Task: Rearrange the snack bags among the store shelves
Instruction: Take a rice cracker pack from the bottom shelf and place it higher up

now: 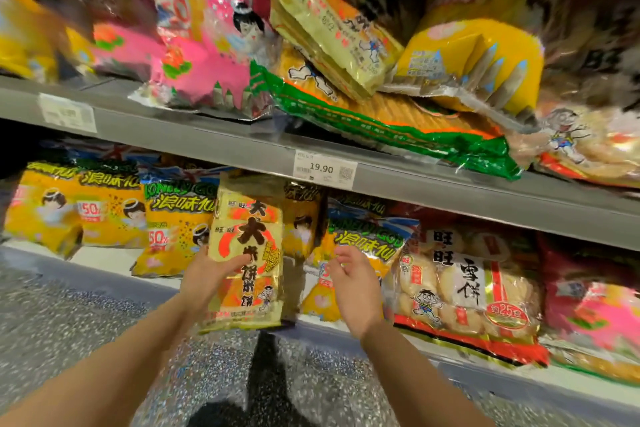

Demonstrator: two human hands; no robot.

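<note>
Left hand (204,279) grips the cracker bag (247,246) on its left edge, thumb laid across the front, other fingers hidden behind the pack. Left forearm comes up from the bottom left, wrist about straight. The bag is upright, print facing the camera, held in front of the lower shelf (104,258); its top reaches to just under the upper shelf (207,135), left of the price tag (323,170). Its bottom edge hangs over the lower shelf's front lip; can't tell if it touches. Right hand (355,282) holds nothing, fingers loosely curled and spread, back of the hand to the camera. It sits just right of the cracker bag with a clear gap between them. Right forearm rises from the bottom right. The right fingertips are in front of a yellow bag (363,243) on the lower shelf; contact can't be told. Hands are apart, at about the same height. The lower shelf also carries a row of yellow bags (176,225) standing on the left and a snow cracker bag (467,288) leaning on the right. The upper shelf is messy. A pink bag (207,45) stands at the left, and a green bag (381,121) lies flat with its end overhanging the edge. A pale bag (332,35) is tilted on top of the green one, and a yellow pack (478,55) lies beside it. Speckled floor (69,315) below. The frame edges are blurred.
</note>
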